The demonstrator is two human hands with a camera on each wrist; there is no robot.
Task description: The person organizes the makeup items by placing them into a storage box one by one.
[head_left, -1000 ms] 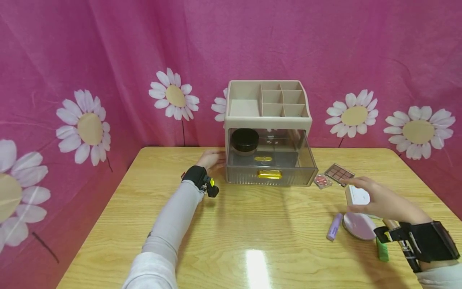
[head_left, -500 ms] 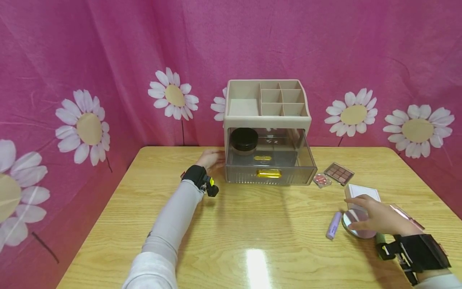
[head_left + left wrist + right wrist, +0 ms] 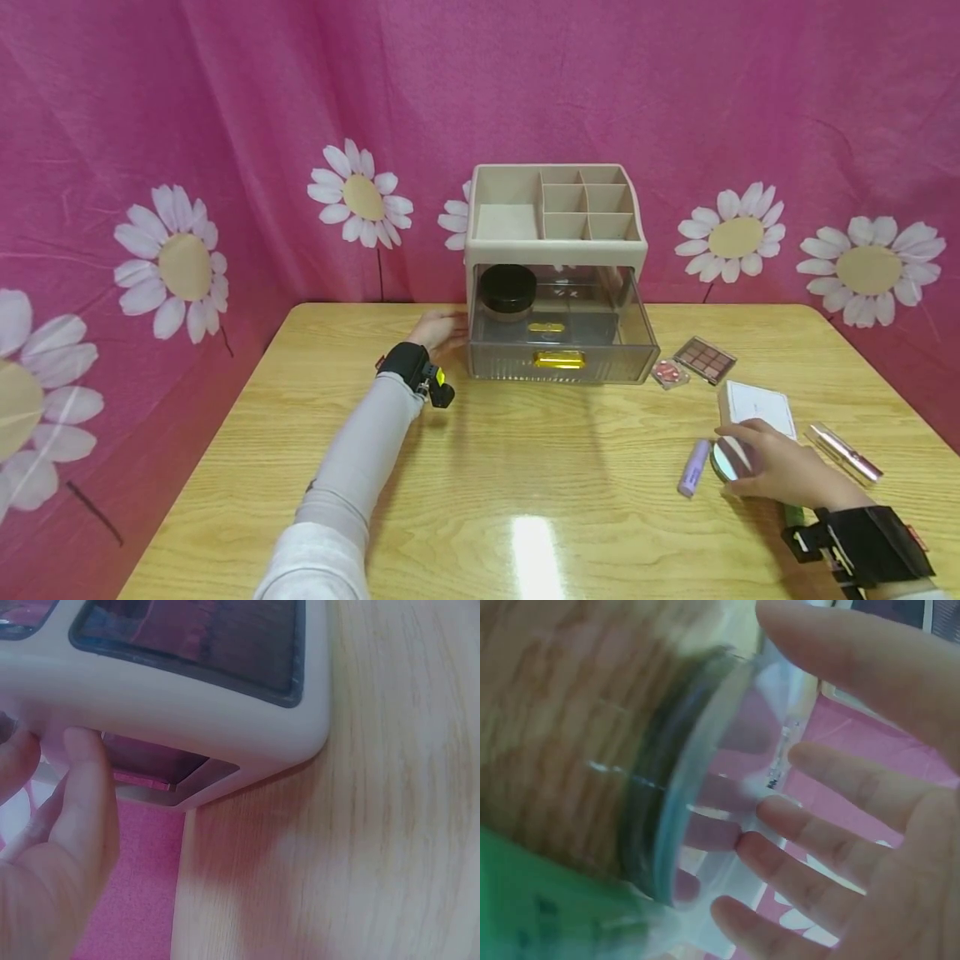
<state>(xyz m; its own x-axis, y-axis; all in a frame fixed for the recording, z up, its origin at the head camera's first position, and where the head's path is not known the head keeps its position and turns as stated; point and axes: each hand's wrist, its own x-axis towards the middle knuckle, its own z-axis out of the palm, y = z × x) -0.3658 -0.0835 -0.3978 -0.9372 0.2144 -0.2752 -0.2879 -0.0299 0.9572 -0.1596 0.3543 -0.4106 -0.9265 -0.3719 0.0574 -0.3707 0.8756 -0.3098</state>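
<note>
My left hand point(image 3: 441, 332) rests against the left side of a cream cosmetics organizer point(image 3: 557, 254). In the left wrist view its fingers point(image 3: 86, 787) touch the side wall by an opening. The organizer's clear drawer point(image 3: 495, 365) is pulled out and holds a black-lidded jar point(image 3: 508, 287). On the right, my right hand point(image 3: 787, 471) hovers over a round mirror-topped compact point(image 3: 726, 460), partly covering it. The right wrist view has the fingers spread and slightly bent, their reflections showing in the compact's shiny top point(image 3: 739, 761); whether they touch it I cannot tell.
Around the right hand lie a purple tube point(image 3: 693, 468), a white box point(image 3: 759, 408), a pink metallic tube point(image 3: 846, 454) and a green item point(image 3: 547, 900). Farther back are an eyeshadow palette point(image 3: 705, 360) and a small clear case point(image 3: 669, 373). A pink flowered curtain point(image 3: 480, 100) hangs behind.
My right hand has moved down and toward me, from over the white box to the round compact. The white box and pink tube have come into fuller view. My left hand has stayed put.
</note>
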